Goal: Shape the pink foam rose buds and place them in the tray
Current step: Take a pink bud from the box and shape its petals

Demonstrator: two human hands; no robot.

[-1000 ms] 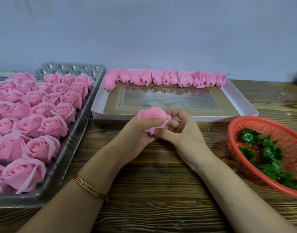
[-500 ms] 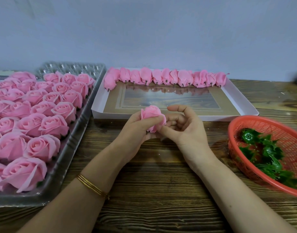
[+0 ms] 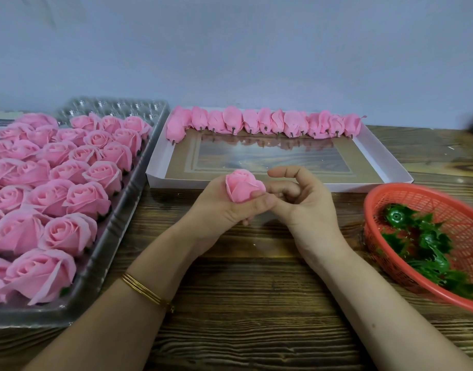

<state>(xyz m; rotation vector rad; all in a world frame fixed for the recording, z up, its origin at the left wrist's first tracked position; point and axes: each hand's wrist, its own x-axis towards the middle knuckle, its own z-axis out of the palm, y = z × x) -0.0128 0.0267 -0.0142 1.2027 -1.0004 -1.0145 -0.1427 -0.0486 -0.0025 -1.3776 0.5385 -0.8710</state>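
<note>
My left hand (image 3: 219, 212) grips a pink foam rose bud (image 3: 243, 187) from below, upright, over the wooden table just in front of the white box. My right hand (image 3: 302, 202) is beside it with bent fingers: one fingertip touches the bud's right petal and the index finger is lifted clear. The clear plastic tray (image 3: 117, 231) on the left holds several shaped pink roses (image 3: 88, 199). A row of unshaped pink buds (image 3: 264, 124) lies along the far side of the white box (image 3: 385, 159).
A red plastic basket (image 3: 417, 199) with green plastic calyxes (image 3: 428, 242) stands at the right, close to my right forearm. The tray's far end shows vacant moulded cups (image 3: 117, 105). A blue-grey wall runs behind the table.
My right hand has let go of the bud's petals and its index finger has lifted. The bud now stands more upright in my left hand, with its petals closer together.
</note>
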